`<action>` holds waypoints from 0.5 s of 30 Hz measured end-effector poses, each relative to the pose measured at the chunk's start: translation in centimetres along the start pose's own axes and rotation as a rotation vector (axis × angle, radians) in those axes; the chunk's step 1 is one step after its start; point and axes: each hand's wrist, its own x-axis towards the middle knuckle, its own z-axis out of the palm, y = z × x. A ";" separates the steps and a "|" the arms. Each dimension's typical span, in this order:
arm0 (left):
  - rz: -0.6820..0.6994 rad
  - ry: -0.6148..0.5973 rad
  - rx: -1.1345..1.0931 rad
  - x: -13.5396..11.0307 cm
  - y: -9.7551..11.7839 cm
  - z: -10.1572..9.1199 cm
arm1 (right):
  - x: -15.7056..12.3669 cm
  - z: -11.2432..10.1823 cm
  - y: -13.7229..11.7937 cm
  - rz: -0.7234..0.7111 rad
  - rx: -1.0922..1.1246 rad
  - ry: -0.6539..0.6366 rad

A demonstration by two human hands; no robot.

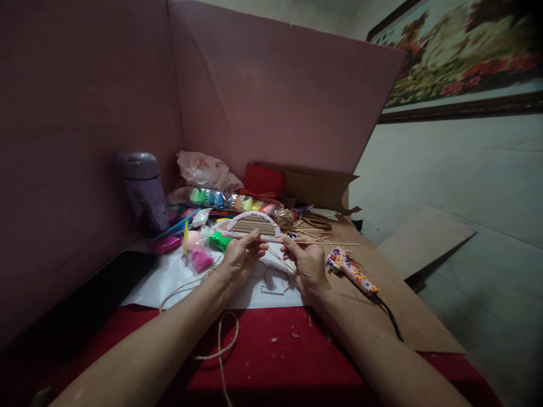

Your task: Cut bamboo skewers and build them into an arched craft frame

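Note:
A thin wooden stick runs level between my hands, its long end reaching out past the right one. My left hand pinches it between thumb and fingers. My right hand grips it too, thumb on top. Just behind my fingertips is a half-round piece with a pale patterned wrapped rim and a brown corrugated middle; I cannot tell whether my fingers touch it. A loose twine trails below my left forearm onto the red cloth. More thin sticks lie beyond my right hand.
A flower-patterned glue gun with a black cord lies on cardboard at right. Packs of coloured clay, a twine ball and a pink bag crowd the back. A purple bottle stands left on the red cloth.

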 end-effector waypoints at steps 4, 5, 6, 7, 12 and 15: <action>-0.002 -0.007 -0.006 -0.1 0.0 0.0 | 0.0 0.0 0.0 -0.002 -0.003 -0.002; -0.002 -0.008 -0.009 0.0 0.0 0.0 | 0.0 0.0 0.0 -0.002 0.000 -0.001; -0.001 -0.009 -0.010 0.0 0.0 0.0 | 0.0 0.0 0.0 -0.003 0.004 -0.001; 0.001 -0.011 -0.010 0.0 0.0 0.0 | -0.1 0.0 0.0 -0.005 0.008 -0.001; 0.001 -0.010 0.002 0.2 0.0 -0.1 | 0.0 0.0 0.0 -0.009 0.013 0.000; 0.002 -0.012 -0.008 0.2 0.0 -0.2 | 0.0 0.0 0.1 -0.005 0.018 0.003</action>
